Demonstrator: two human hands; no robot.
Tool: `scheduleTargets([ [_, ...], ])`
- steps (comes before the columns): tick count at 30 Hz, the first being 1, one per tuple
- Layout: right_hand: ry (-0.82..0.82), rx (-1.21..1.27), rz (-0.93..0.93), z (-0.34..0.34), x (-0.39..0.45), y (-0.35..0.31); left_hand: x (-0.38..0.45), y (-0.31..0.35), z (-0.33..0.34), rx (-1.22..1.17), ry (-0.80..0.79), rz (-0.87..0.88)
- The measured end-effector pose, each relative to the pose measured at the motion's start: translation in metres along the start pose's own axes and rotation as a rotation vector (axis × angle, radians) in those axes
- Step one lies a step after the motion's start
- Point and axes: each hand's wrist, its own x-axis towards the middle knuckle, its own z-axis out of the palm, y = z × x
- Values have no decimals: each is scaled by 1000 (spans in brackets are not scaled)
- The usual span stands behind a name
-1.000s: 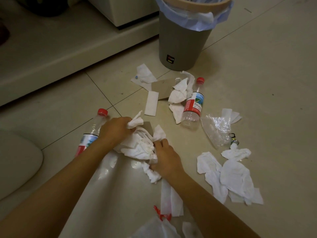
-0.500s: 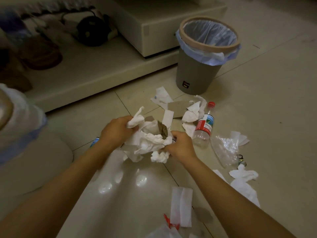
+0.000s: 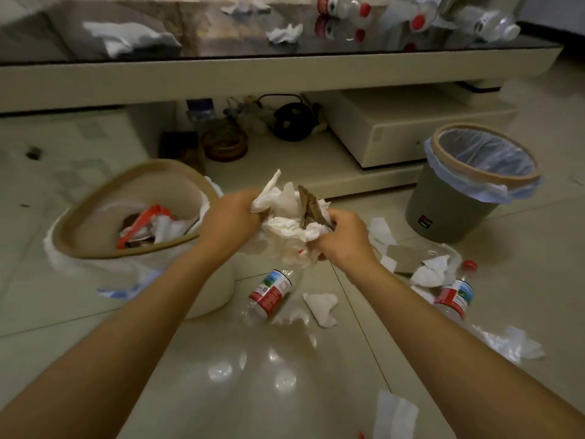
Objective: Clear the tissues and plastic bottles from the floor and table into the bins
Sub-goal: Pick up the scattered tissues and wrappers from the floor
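Crumpled white tissue wad (image 3: 286, 217) with brown cardboard scrap – left hand (image 3: 229, 218) and right hand (image 3: 343, 237) gripping it from both sides.

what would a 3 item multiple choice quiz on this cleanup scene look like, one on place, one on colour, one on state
1. Where is the white bin relative to the held bundle of tissues?
A. to its left
B. to its right
C. on the table

2. What colour are the caps of the bottles on the table?
A. blue
B. red
C. green

3. What are the hands doing?
A. both hang empty
B. one holds a bottle
C. both grip the bundle of tissues

Answers:
1 A: the white bin, already holding rubbish, stands left of the bundle, while the grey bin stands to the right.
2 B: the table bottles show red caps.
3 C: the left hand and right hand clasp the bundle from either side, above the floor.
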Motion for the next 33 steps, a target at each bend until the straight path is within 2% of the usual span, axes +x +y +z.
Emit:
scheduleTargets([
  [5,-6,-97,-120,21,2,-35,-9,-23,-35,-89,134,25],
  [9,-39,-133,-228,47,13,-70,-13,-36,-83,-2,159,-70],
  [12,-89,-147,-287,79,22,-98,-17,-57,-112,-18,251,-139],
  [16,-117,-210,-343,125,29,-126,-16,-90,-127,164,323,-220],
  [18,-214,-277,-330,146,34,-128,-13,-105,-127,271,268,-272],
  [20,-363,-347,-283,160,37,-126,-11,-117,-123,286,135,-295],
  [22,-477,-465,-274,164,36,-121,-11,-122,-120,253,2,-245],
  [25,-610,-631,-363,157,30,-115,-13,-122,-116,251,-155,-183],
  [29,-734,-900,-426,155,23,-113,-13,-125,-106,243,-385,-177],
  [33,-795,-995,-432,157,25,-110,-12,-132,-102,413,-528,-303],
])
